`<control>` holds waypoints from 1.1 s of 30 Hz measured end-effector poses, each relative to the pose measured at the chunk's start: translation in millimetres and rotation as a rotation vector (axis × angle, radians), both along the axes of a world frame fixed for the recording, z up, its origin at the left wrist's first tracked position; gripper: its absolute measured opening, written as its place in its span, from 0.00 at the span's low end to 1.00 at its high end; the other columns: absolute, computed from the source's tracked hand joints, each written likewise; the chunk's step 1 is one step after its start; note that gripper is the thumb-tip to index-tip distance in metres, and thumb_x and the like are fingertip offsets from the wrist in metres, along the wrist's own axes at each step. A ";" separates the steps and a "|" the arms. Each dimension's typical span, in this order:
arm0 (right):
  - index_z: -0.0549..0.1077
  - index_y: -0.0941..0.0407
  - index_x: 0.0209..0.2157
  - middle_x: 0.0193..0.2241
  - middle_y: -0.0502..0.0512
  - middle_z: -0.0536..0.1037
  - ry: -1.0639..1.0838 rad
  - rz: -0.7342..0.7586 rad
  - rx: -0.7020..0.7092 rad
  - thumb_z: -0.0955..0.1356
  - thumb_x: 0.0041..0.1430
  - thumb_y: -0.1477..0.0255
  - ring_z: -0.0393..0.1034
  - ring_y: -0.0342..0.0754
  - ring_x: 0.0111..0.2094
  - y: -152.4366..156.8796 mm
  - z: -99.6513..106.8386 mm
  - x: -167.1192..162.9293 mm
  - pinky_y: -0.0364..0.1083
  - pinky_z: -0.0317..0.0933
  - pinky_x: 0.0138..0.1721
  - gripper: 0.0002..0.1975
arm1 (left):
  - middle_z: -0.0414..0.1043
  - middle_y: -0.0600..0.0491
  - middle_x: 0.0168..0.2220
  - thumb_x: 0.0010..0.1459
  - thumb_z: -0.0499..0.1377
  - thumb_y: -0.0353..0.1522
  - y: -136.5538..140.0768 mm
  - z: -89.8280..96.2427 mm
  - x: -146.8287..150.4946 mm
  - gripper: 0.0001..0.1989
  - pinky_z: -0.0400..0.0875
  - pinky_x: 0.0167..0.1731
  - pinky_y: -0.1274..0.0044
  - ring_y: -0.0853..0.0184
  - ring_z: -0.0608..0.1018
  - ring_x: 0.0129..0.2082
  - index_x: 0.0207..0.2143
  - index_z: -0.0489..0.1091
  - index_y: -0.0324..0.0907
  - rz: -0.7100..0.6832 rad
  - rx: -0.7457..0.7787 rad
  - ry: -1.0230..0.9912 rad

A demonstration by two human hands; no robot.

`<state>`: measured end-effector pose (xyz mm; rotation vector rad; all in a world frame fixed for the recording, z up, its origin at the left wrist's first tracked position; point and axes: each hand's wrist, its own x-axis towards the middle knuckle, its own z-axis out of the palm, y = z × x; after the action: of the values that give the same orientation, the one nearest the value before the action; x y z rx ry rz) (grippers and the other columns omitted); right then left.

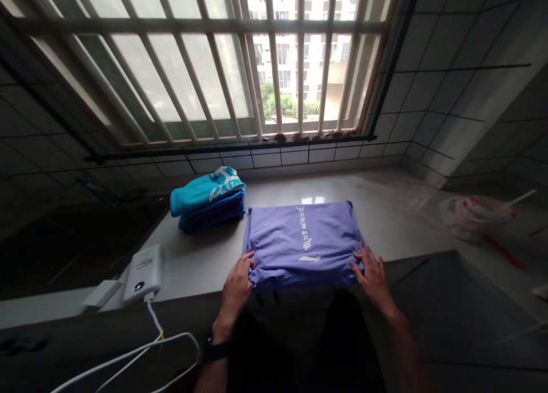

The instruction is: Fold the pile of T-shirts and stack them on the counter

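Observation:
A purple T-shirt (278, 227) lies folded into a wide rectangle at the counter's front edge, with white lettering running down its middle and a white logo near the front. At its near left corner, my left hand (238, 279) has its fingers curled on the cloth. The fabric is creased at the near right corner, where my right hand (373, 279) grips it between thumb and fingers. To the left behind it sits a small stack of folded clothes, a turquoise one (201, 192) on top of dark blue ones (214, 215).
A white power bank-like device (145, 270) with a white cable (154, 319) lies on the counter (192, 267) at left, beside a small white block (101, 294). A dark sink (72, 239) is farther left. On the right stands a bowl in a plastic bag (471, 216). A barred window (222, 68) is behind.

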<state>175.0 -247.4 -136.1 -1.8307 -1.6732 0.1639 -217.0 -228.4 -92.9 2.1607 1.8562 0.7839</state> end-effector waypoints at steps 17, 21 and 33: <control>0.54 0.59 0.70 0.57 0.66 0.76 -0.026 0.010 -0.007 0.56 0.68 0.57 0.52 0.59 0.70 -2.1 2.3 4.0 0.68 0.42 0.67 0.34 | 0.72 0.46 0.58 0.50 0.47 0.18 -3.1 6.8 7.2 0.17 0.67 0.61 0.69 0.62 0.73 0.60 0.36 0.65 0.45 -0.008 0.009 -0.001; 0.58 0.57 0.68 0.57 0.65 0.75 -0.034 0.009 0.010 0.56 0.68 0.56 0.54 0.59 0.69 -1.1 -1.2 3.7 0.68 0.43 0.67 0.32 | 0.73 0.46 0.57 0.50 0.47 0.18 -1.3 1.3 4.1 0.17 0.68 0.60 0.69 0.61 0.74 0.59 0.35 0.65 0.45 -0.006 0.034 0.008; 0.74 0.55 0.51 0.65 0.65 0.67 0.029 0.069 0.034 0.57 0.67 0.57 0.57 0.59 0.68 0.4 -3.2 11.4 0.68 0.45 0.68 0.23 | 0.73 0.47 0.58 0.51 0.47 0.18 0.6 -3.8 1.0 0.16 0.70 0.59 0.70 0.62 0.75 0.59 0.35 0.64 0.46 -0.001 0.047 0.018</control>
<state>186.5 -247.0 -139.4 -1.7390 -1.7098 0.1893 -216.0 -227.8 -96.7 2.2034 1.8637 0.8183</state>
